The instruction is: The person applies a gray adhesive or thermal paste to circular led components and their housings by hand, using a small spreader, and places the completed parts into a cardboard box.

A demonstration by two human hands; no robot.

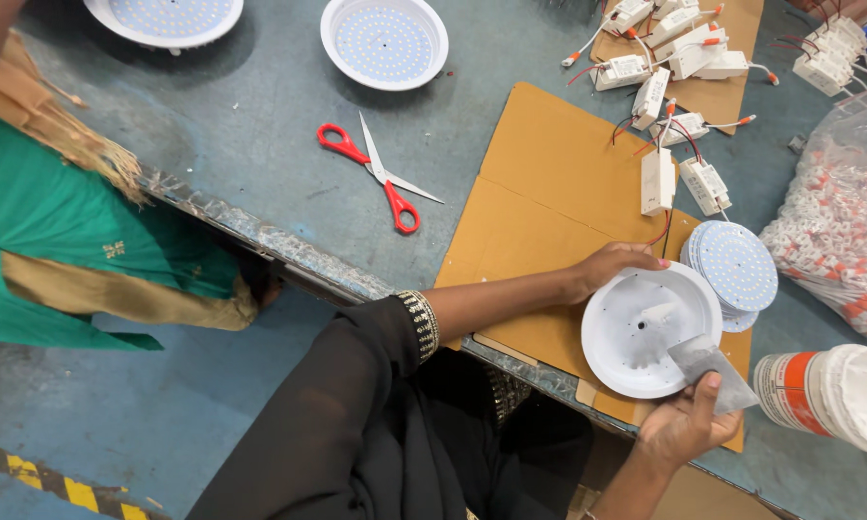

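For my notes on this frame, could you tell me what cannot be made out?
Head view only:
- Right hand: palm hidden; only its back and thumb show, holding a grey scraper.
- Left hand: fingertips hidden behind the white dish.
- Tub: cut off by the right edge.
- Bag: contents too small to identify.
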